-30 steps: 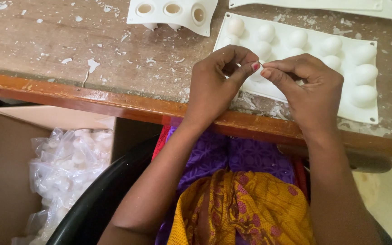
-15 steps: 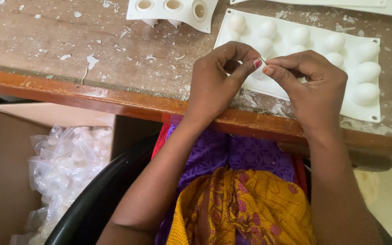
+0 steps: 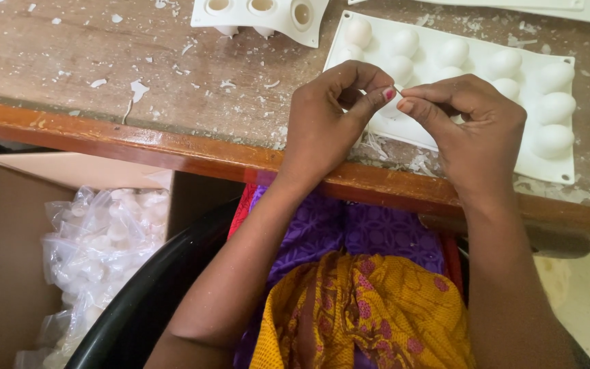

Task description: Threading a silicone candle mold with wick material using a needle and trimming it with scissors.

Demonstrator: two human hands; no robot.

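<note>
While both hands meet over the front edge of the worktop (image 3: 172, 82), I see the left hand (image 3: 326, 119) curled narrow, its thumb and forefinger pinched together at the tip, and the right hand (image 3: 476, 130) pinched the same way, fingertip to fingertip with the left. Something very small sits between the two pinches; I cannot tell what it is, only that it is thin and pale.

Just behind the hands, touching the right hand's knuckles from my view, lies a white mould tray (image 3: 548, 167) with rows of egg-shaped bumps, running toward the right edge of the worktop. A second white mould (image 3: 264, 17), with round open cups, stands at the back edge, well apart from the hands. White flakes (image 3: 138, 89) are scattered over the worn wooden surface, thickest near the front edge under the hands.

Below the worktop, to the left, an open cardboard box (image 3: 8, 273) holds crumpled clear plastic bags (image 3: 97, 239). A black curved chair edge (image 3: 145, 301) runs beside it, and purple and yellow patterned cloth (image 3: 370, 307) covers my lap.
</note>
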